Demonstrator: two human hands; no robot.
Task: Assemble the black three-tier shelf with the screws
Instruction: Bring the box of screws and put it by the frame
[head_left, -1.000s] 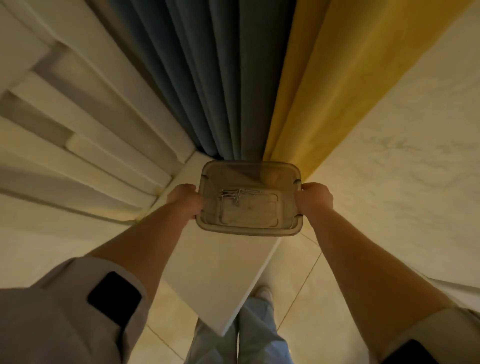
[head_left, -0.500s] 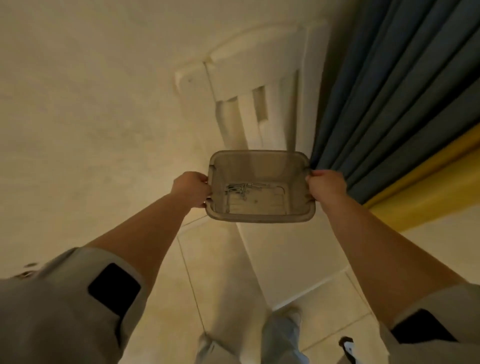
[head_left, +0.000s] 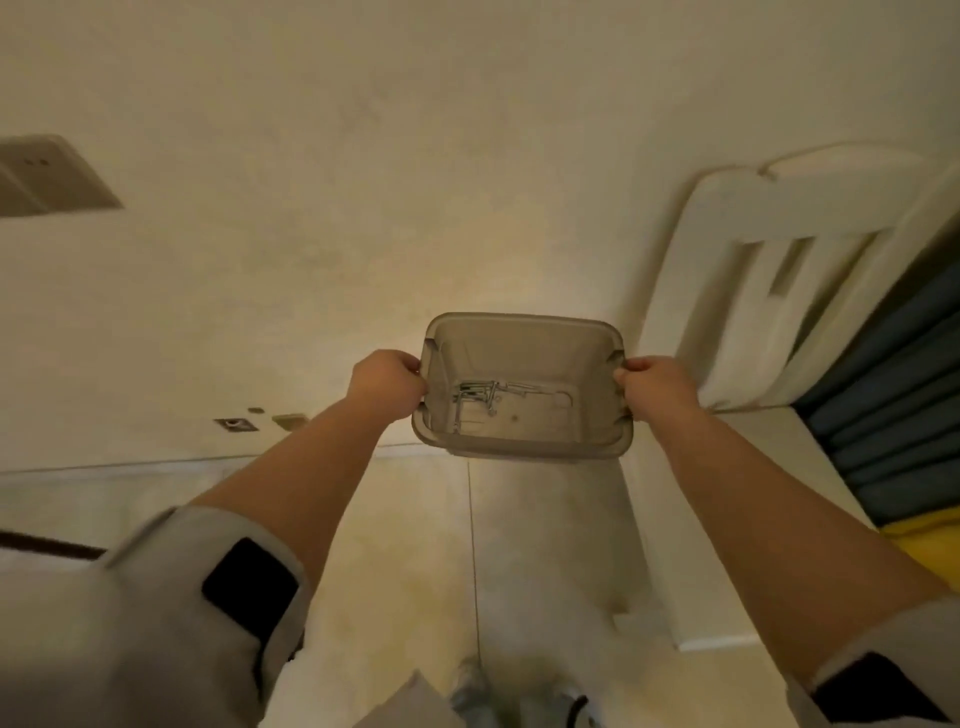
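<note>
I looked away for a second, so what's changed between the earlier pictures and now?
The view swung left: the curtains slid to the right edge and bare wall now fills the frame. Both hands, left and right, keep gripping the bin by its ends, with the screws still inside.

We're in a home, a bedroom by the look of it. White slatted bed frame (head_left: 779, 270) at the right, curtains (head_left: 883, 415) behind it, tiled floor (head_left: 405, 545) underfoot.
</note>
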